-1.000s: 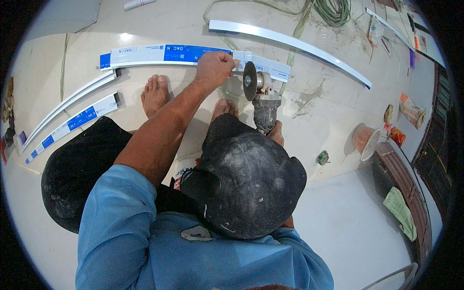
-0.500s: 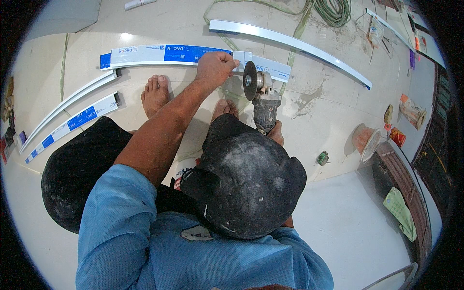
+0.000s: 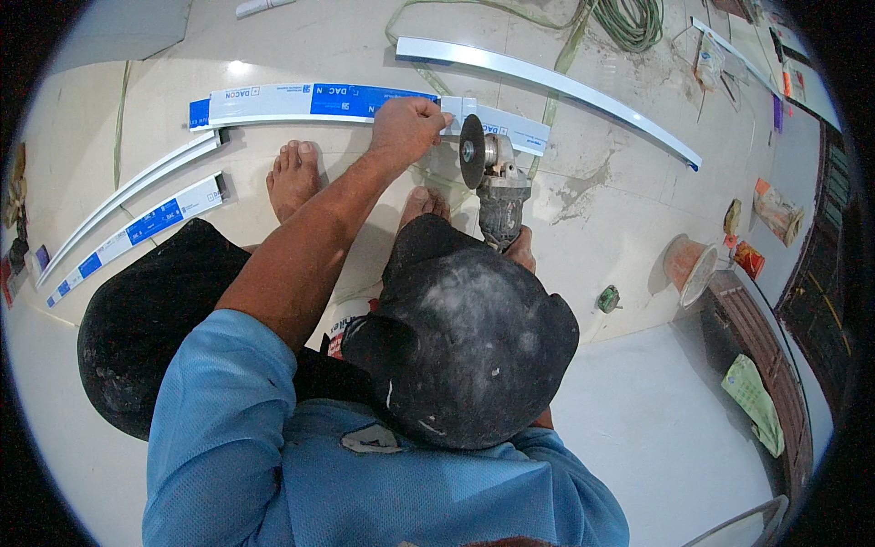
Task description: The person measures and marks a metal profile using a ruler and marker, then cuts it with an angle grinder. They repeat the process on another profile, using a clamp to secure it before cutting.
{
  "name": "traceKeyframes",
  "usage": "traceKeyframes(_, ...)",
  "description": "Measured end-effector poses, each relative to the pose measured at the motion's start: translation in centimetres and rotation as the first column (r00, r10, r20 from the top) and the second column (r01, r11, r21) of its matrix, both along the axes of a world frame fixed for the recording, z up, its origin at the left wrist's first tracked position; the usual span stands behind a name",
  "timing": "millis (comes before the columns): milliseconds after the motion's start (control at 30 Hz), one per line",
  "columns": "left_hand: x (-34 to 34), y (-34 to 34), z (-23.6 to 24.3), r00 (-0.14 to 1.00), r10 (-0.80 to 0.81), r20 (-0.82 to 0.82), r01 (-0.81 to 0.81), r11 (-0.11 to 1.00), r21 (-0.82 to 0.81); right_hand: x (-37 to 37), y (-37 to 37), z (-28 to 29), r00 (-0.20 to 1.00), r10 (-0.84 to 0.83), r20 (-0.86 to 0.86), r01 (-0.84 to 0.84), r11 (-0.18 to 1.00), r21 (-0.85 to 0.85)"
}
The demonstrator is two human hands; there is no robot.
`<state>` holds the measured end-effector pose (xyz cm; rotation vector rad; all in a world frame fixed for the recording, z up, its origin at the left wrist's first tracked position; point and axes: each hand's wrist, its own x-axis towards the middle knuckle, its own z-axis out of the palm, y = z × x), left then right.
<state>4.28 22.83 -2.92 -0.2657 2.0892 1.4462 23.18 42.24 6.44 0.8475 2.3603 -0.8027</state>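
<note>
On the tiled floor in front of my feet lies a long white profile strip (image 3: 260,105) with blue printed film. My left hand (image 3: 407,128) is closed at its near edge, fingers curled and thumb pointing right, beside a short plain white section (image 3: 454,113). My right hand (image 3: 521,250) grips the body of an angle grinder (image 3: 501,201), mostly hidden behind my knee. The grinder stands upright in view, its dark cutting disc (image 3: 471,152) close to the strip's near edge, just right of my left hand. Whether disc and strip touch, I cannot tell.
Another white strip (image 3: 547,87) lies beyond, to the right; two shorter ones (image 3: 137,228) lie at the left. A coiled green hose (image 3: 629,23) is at the far side. On the right are an orange-tinted tub (image 3: 690,267), a green cloth (image 3: 755,401) and a small green object (image 3: 609,298).
</note>
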Motion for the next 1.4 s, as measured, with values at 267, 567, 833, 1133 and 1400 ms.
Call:
traceKeyframes(267,0.2,0.2,-0.5,0.998,0.054,0.021,-0.055,0.997,0.045,0.7,0.5,-1.6,0.997,-0.037,0.074,0.037,0.999,-0.012)
traceKeyframes(567,0.1,0.1,-0.1,1.000,0.006,0.007,-0.006,1.000,-0.002,0.6,0.6,-2.4,0.996,-0.041,0.084,0.041,0.999,0.012)
traceKeyframes(833,0.2,0.3,-0.3,0.999,0.037,0.016,-0.037,0.999,0.030,-0.3,0.3,-1.2,0.992,-0.029,0.120,0.025,0.999,0.036)
traceKeyframes(1133,0.4,0.3,-0.6,0.999,0.048,0.016,-0.048,0.998,0.045,-0.5,0.0,-0.6,0.996,-0.011,0.089,0.003,0.996,0.084)
traceKeyframes(1400,0.6,-0.3,-0.2,0.998,0.059,-0.007,-0.059,0.998,0.011,-2.3,-0.4,0.6,0.991,0.043,0.130,-0.051,0.997,0.056)
